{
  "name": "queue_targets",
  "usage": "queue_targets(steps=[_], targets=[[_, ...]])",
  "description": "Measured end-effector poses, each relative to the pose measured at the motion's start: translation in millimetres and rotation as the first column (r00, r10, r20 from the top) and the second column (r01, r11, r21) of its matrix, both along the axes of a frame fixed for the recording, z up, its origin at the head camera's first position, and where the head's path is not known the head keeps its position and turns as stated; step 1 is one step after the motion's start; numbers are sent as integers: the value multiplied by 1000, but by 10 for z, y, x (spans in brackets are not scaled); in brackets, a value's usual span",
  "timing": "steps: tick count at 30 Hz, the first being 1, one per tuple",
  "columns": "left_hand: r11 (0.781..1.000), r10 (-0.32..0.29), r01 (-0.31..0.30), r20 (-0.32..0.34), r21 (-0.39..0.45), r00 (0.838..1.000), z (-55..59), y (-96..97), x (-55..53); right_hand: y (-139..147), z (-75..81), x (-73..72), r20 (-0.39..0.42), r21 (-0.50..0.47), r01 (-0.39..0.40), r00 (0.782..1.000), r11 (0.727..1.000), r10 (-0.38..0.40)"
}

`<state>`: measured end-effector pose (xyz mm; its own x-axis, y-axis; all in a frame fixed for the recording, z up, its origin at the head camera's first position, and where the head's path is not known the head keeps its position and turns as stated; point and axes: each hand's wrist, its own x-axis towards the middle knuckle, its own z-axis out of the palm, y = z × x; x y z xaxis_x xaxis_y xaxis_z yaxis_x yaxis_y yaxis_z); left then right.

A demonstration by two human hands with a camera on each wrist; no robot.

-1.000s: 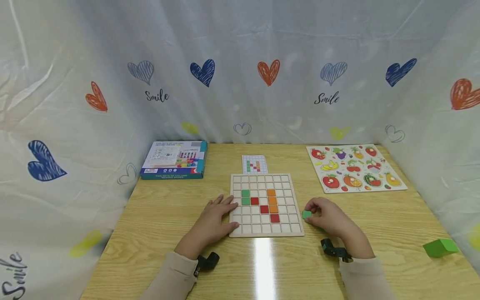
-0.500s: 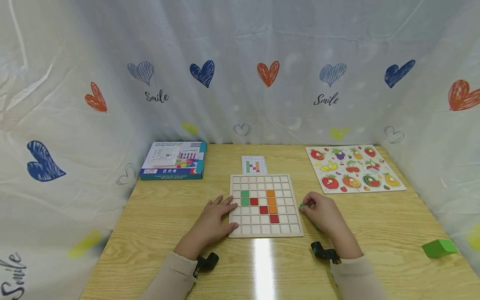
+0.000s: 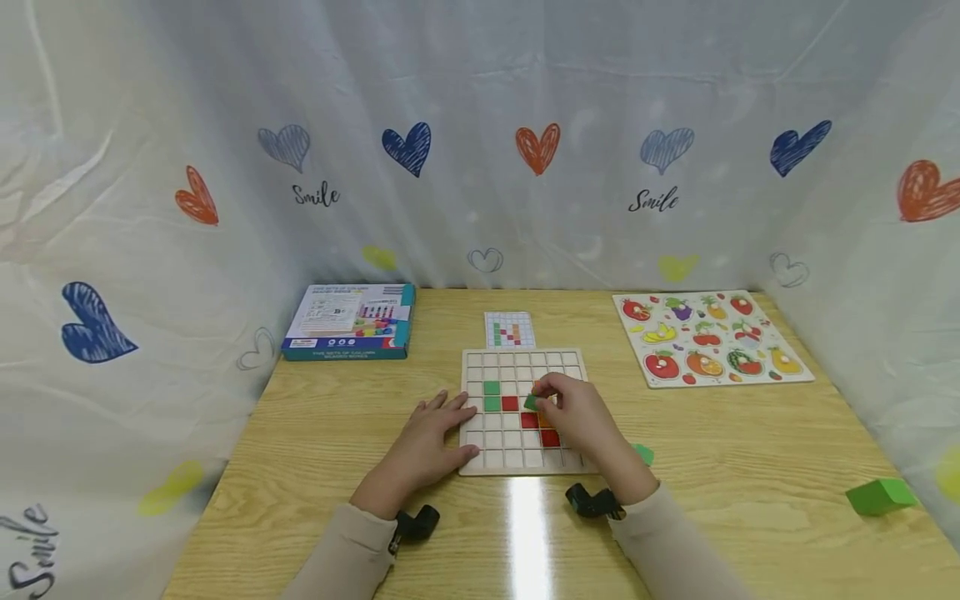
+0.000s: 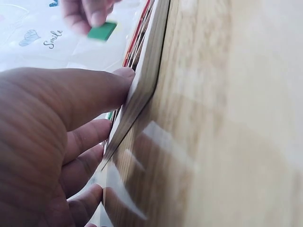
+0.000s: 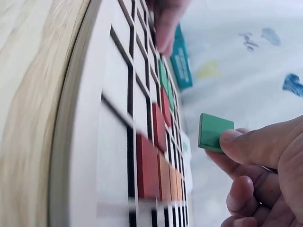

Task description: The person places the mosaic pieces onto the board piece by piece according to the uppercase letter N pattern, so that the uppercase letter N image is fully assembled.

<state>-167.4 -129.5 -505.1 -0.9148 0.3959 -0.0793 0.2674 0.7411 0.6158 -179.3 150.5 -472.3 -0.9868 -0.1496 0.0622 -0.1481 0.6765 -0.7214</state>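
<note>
A wooden grid board (image 3: pixel 495 458) lies mid-table, with green, red and orange square tiles set in some of its cells. Above it my right hand (image 3: pixel 581 412) pinches a green square tile (image 5: pixel 215 132) between thumb and fingers; the right wrist view shows the tile raised off the board. My left hand (image 3: pixel 423 446) rests at the board's left edge, fingers spread and relaxed, with thumb and fingertips touching the frame. In the left wrist view the thumb (image 4: pixel 102 90) lies against the board's side. The right hand covers part of the orange column.
A small pattern card (image 3: pixel 509 329) lies just behind the board. At the back left is a boxed set (image 3: pixel 348 322), and a fruit puzzle board (image 3: pixel 708 340) is at the back right. One green piece (image 3: pixel 642 453) lies by the right forearm, and a green block (image 3: pixel 881 496) stands far right.
My right hand has moved left from beside the board to over its middle, carrying the green tile. A green piece on the table now shows behind it. The left hand stays put.
</note>
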Motion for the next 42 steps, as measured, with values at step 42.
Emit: queue_targets(steps=[42], targets=[[1000, -16, 16, -33, -10, 999, 6, 5, 1, -547, -139, -93, -7, 193, -217, 975, 957, 223]])
